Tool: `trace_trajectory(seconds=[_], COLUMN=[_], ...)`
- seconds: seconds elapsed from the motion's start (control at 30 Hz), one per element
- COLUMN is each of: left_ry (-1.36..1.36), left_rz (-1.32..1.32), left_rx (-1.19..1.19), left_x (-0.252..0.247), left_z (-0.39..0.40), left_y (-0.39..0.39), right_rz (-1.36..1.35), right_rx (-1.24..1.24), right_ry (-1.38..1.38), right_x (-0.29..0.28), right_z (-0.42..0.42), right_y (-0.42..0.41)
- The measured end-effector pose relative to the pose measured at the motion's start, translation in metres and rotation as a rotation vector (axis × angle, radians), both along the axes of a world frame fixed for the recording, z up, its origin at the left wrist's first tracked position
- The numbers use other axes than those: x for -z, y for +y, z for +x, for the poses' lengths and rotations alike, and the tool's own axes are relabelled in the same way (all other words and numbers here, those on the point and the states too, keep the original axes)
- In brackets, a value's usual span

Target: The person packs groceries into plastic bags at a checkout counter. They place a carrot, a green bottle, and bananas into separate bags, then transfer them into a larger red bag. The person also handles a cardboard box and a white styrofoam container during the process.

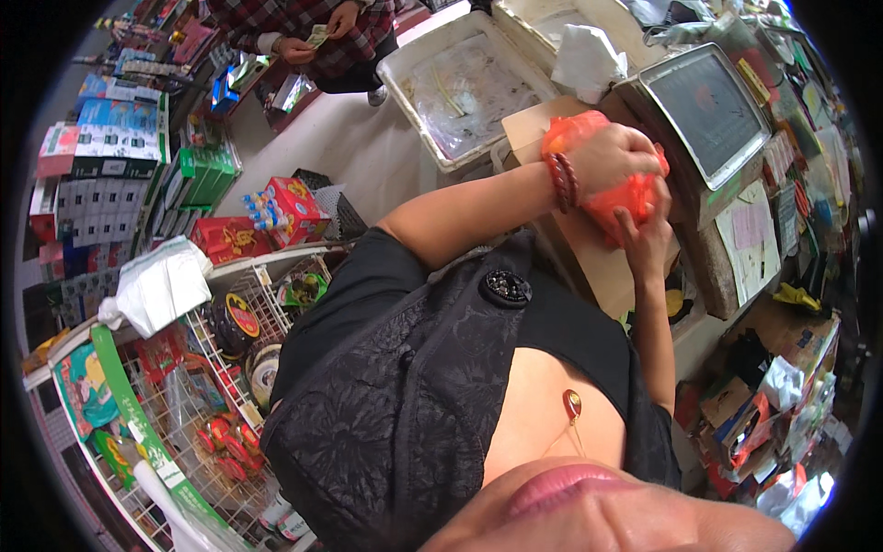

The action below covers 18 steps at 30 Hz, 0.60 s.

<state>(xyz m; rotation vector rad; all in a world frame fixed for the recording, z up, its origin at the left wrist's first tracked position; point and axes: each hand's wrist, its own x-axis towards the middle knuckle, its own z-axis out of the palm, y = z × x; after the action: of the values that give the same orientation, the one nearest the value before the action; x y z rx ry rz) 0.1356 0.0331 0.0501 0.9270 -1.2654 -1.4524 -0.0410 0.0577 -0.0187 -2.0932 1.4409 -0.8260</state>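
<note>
A red plastic bag (610, 207) with something bulky in it lies over an open cardboard box (600, 276) in front of me. From the left, my left hand (614, 155), with a dark red bracelet (563, 182) at the wrist, grips the top of the bag. My right hand (647, 238) pinches the bag's lower right part between thumb and fingers. What is inside the bag cannot be made out. Just right of the hands stands a device with a dark, framed panel (707, 110).
Shallow white trays (441, 148) stand beyond the box. Across from me, a person in a plaid shirt (303, 17) holds a banknote (317, 36). A wire rack of packaged goods (231, 376) is at left, with stacked cartons (103, 200) behind. Mixed papers and packaging (745, 421) lie at right.
</note>
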Motion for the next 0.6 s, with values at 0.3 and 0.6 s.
trace_trajectory(seconds=[0.3,0.6], left_ry=[-0.129,0.794], left_rz=[-0.441,0.392], left_rx=[0.064,-0.749], left_x=[-0.058,0.024], left_z=[0.024,0.224], left_y=[0.031,0.051], right_rz=[0.01,0.26], right_rx=[0.062,0.014], right_ry=[-0.52,-0.799], right_x=[-0.059,-0.209], right_z=[0.007,-0.023], right_y=[-0.055,-0.134])
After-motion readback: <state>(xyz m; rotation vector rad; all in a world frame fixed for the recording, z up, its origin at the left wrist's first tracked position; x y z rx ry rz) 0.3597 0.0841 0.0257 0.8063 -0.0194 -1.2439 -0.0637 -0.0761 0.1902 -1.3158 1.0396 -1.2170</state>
